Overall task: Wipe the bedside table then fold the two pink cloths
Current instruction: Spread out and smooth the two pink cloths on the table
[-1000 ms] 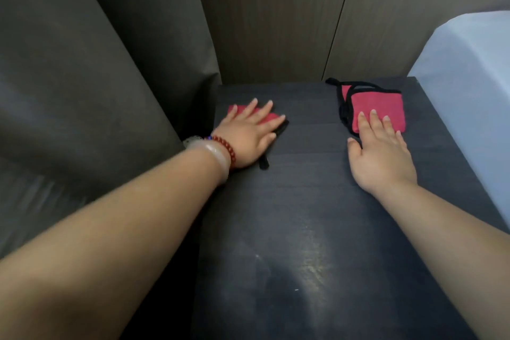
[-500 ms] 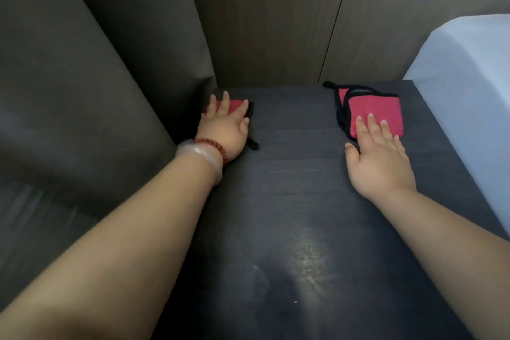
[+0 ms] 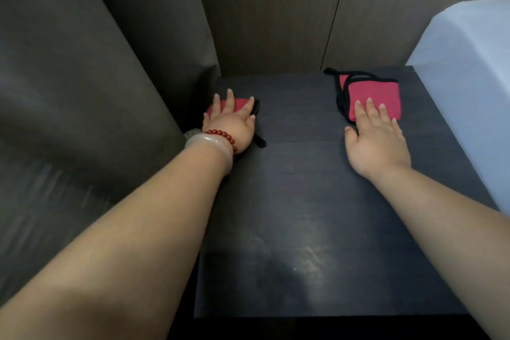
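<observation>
- Head view: the left hand (image 3: 230,124) lies flat on the left pink cloth (image 3: 239,104), fingers straight and spread. It grips nothing and presses down with the palm. That flat press looks like a wiping hold, putting the most fabric against the surface.
- The left pink cloth sits at the far left edge of the bedside table (image 3: 303,201), right against the grey curtain (image 3: 82,91). Most of it is hidden under the hand, with only some pink and a black trim end showing. I'd guess it is there because the wipe is working along that edge.
- The right hand (image 3: 378,143) is also open and flat, its palm on the bare tabletop. Its fingertips (image 3: 368,103) rest on the near edge of the right pink cloth (image 3: 372,90), and nothing is pinched.
- The right pink cloth lies at the far right of the table, near the white bed (image 3: 469,77). It is a small rectangle with a black border, and its cord is bunched on the left side. The light touch probably just keeps it from sliding.
- A red bead bracelet (image 3: 223,135) and a pale bangle (image 3: 209,143) sit on the left wrist.
- Folding looks not yet started on the left cloth.
</observation>
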`<state>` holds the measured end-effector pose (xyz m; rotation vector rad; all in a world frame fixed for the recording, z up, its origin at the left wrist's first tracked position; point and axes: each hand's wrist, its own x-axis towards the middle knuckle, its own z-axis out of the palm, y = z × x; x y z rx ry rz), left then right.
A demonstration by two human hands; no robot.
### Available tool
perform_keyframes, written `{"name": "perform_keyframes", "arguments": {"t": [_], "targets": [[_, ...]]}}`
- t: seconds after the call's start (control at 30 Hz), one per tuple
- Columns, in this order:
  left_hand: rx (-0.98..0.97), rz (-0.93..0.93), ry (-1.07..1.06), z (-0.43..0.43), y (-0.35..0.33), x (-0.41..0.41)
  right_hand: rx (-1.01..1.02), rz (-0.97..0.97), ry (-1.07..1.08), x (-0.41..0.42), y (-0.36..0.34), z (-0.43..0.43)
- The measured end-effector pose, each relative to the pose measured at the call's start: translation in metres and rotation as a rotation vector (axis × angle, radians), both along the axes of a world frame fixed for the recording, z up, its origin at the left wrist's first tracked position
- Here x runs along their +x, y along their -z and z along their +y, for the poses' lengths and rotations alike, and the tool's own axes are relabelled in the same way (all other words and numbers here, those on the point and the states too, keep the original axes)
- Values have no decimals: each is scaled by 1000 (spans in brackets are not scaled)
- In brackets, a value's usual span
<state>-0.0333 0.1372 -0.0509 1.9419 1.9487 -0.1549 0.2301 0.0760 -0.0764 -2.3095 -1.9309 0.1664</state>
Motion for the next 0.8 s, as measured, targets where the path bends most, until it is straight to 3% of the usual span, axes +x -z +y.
{"name": "perform_keyframes", "arguments": {"t": [0.17, 0.27, 0.4, 0.57, 0.8], "targets": [[195, -9, 202, -101, 9, 10, -3, -5, -1, 0, 1, 0], [155, -19, 330, -174, 3, -1, 1, -14, -5, 0, 3, 0], [142, 4, 338, -151, 6, -9, 2, -11, -3, 0, 3, 2], [76, 31, 144, -79, 5, 1, -14, -5, -7, 1, 2, 1], [188, -72, 373, -229, 6, -10, -12, 2, -2, 0, 2, 0]]}}
